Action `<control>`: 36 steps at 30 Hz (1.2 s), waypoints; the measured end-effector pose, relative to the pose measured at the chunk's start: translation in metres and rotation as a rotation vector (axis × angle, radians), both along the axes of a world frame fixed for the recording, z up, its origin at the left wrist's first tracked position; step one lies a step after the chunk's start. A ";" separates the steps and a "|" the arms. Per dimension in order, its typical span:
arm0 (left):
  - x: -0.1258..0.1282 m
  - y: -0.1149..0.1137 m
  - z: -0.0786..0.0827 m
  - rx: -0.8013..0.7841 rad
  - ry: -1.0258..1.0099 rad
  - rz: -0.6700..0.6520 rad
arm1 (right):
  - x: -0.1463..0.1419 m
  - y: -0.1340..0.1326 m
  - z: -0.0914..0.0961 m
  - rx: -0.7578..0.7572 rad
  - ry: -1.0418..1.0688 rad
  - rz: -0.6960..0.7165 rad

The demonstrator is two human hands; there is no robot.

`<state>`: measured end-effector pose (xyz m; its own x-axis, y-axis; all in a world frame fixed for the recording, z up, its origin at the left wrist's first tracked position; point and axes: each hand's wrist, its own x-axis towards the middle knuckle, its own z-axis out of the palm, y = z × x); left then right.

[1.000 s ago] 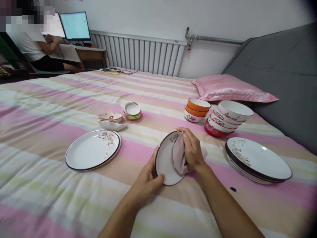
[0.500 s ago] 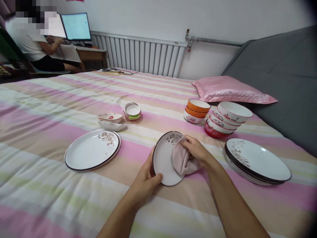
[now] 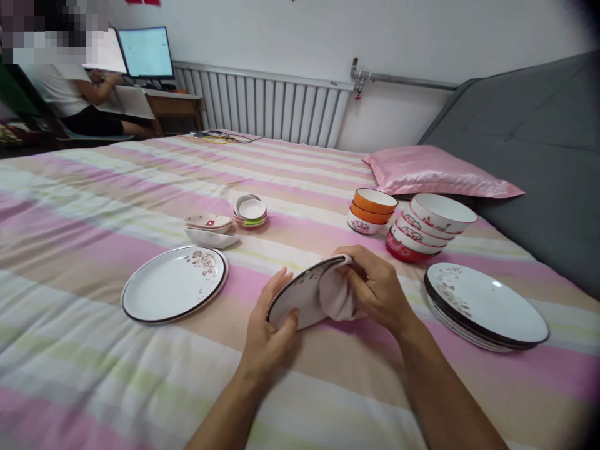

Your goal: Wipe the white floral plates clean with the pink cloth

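I hold a white plate with a dark rim (image 3: 300,299) over the striped bed, tilted so its face points away from me. My left hand (image 3: 268,328) grips its lower left edge, thumb on the rim. My right hand (image 3: 379,289) is closed on a pale pink cloth (image 3: 338,300) and presses it against the plate's right side.
A single plate (image 3: 174,283) lies to the left. A stack of plates (image 3: 485,305) sits at the right, with stacked bowls (image 3: 429,226) and orange bowls (image 3: 371,210) behind. Small dishes (image 3: 252,209) and saucers (image 3: 209,228) lie further back. A pink pillow (image 3: 435,170) is beyond. A person sits at a desk, far left.
The plate has been tipped from facing me to nearly edge-on, its face turned away. My right hand with the cloth moved round to the plate's right side and underside.
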<state>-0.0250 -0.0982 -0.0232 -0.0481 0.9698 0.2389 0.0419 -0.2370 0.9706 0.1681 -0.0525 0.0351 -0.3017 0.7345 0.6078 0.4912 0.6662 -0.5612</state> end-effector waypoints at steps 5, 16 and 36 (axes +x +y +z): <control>-0.003 0.001 -0.001 -0.010 0.008 0.058 | -0.009 -0.010 0.007 0.040 -0.080 0.049; -0.001 0.004 -0.001 -0.157 0.049 0.144 | -0.011 0.002 -0.008 -0.033 0.033 0.017; 0.001 0.005 0.013 -0.436 -0.281 0.306 | 0.010 0.026 -0.056 -0.765 0.017 0.025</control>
